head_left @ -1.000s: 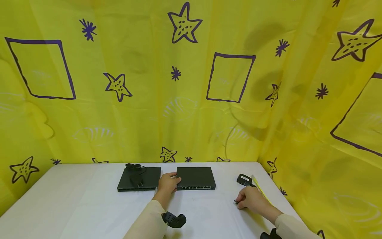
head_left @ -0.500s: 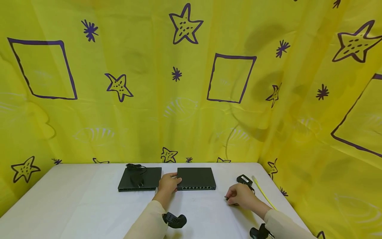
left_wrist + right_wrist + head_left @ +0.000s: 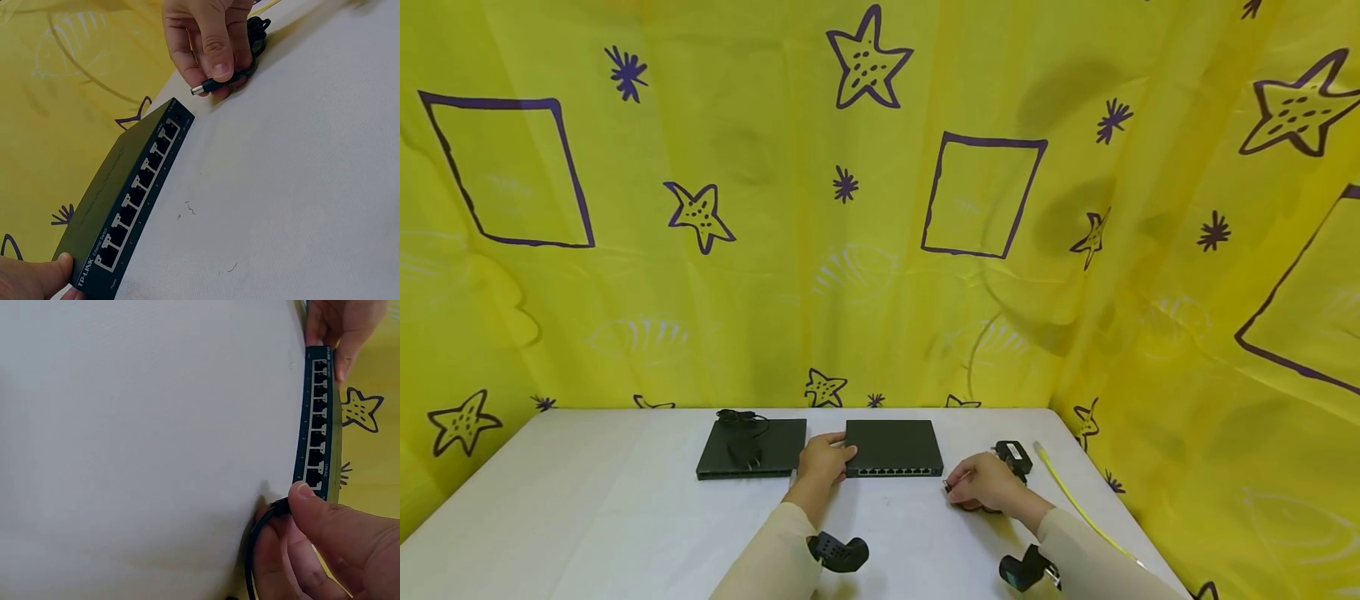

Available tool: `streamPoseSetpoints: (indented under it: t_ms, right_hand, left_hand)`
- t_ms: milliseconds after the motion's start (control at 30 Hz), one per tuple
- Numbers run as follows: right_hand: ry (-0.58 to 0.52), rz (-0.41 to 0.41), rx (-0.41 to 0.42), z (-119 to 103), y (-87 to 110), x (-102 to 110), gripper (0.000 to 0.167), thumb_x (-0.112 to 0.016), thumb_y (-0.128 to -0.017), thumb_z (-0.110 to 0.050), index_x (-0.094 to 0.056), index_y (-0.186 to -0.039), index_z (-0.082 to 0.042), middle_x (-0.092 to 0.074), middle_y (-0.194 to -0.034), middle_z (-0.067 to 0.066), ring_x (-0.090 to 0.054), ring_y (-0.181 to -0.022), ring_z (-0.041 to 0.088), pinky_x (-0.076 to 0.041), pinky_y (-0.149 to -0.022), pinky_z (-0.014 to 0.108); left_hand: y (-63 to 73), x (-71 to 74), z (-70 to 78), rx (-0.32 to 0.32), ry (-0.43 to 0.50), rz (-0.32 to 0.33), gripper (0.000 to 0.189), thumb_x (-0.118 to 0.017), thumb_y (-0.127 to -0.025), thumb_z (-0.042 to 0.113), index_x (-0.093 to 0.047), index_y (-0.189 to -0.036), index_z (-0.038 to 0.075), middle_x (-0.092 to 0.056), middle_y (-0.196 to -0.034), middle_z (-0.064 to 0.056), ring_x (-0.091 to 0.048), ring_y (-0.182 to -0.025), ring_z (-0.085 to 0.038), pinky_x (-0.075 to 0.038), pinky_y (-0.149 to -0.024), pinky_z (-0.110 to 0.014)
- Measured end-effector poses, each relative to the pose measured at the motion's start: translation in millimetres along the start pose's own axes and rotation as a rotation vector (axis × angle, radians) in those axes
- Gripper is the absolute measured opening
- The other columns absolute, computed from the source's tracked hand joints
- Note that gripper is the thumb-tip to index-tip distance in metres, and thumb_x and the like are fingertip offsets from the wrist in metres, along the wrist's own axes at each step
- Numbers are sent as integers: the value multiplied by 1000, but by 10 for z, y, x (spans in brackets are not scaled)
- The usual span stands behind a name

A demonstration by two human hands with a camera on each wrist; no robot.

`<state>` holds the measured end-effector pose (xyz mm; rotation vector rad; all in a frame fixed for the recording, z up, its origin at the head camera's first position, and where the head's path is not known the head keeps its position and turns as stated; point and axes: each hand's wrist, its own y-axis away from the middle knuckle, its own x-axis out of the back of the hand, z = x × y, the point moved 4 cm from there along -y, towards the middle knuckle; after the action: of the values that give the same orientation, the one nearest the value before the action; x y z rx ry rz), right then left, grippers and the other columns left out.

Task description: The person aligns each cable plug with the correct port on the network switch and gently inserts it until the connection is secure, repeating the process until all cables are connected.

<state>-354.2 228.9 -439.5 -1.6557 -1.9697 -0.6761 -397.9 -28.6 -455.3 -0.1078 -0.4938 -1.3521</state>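
A black TP-LINK Ethernet switch (image 3: 893, 447) lies on the white table, its row of ports (image 3: 139, 187) facing me. My left hand (image 3: 823, 461) grips its left end, thumb on top and fingers underneath. Off the switch's right front corner, my right hand (image 3: 987, 483) pinches a black power plug (image 3: 211, 85) between thumb and fingers. The plug's metal tip points toward the small round jack (image 3: 178, 117) at that end, with a short gap between them in the left wrist view. Its black cord (image 3: 250, 550) trails back under the hand.
Behind my right hand sits a black power adapter (image 3: 1015, 456). A yellow network cable (image 3: 1078, 504) runs along the table's right side. Left of my left hand lies another flat black device (image 3: 786, 446), with a black corded adapter (image 3: 742, 446) on top. Yellow curtain (image 3: 760, 317) surrounds the table.
My right hand has moved left and slightly away from me, bringing the plug close to the switch's right end. The left hand and the switch have stayed in place.
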Motion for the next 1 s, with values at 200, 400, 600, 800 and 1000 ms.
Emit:
streamPoseSetpoints:
  t_ms: [200,400,600,800,1000]
  right_hand:
    - [-44,34,-162,10,-71,-35,15,-80,-75,2,-72,-88,2,-70,-80,5,-65,-69,14,-59,-62,28]
    - [-103,45,-225,14,-125,-61,16,-79,-76,5,-72,-90,6,-71,-81,6,-67,-70,15,-61,-65,30]
    - [-151,40,-249,14,-157,-89,14,-78,-76,8,-72,-90,9,-72,-80,11,-67,-66,14,-61,-63,28]
    - [-194,40,-301,-2,-173,-105,12,-75,-79,9,-71,-90,11,-72,-77,11,-66,-62,13,-60,-61,26]
    - [-205,35,-325,-27,-202,-109,11,-74,-80,9,-70,-91,11,-72,-76,10,-65,-62,12,-60,-62,25]
  left_hand:
    - [-4,-3,-2,-12,-1,-10,42,-73,-89,16,-65,-129,6,-64,-117,-19,-55,-70,-16,-51,-54,-20]
    - [-3,1,-1,-24,-6,-8,41,-73,-89,15,-65,-128,6,-65,-117,-18,-54,-66,-14,-51,-53,-20]
    - [13,-4,10,-19,-13,-8,41,-73,-89,16,-65,-128,6,-64,-120,-20,-56,-70,-16,-52,-55,-21]
    - [11,-6,5,-6,-12,-4,41,-73,-89,16,-66,-128,6,-64,-123,-20,-58,-74,-17,-52,-56,-21]
    - [-2,-5,1,-5,-19,-5,41,-72,-89,16,-65,-128,6,-65,-120,-19,-56,-70,-16,-51,-55,-20]
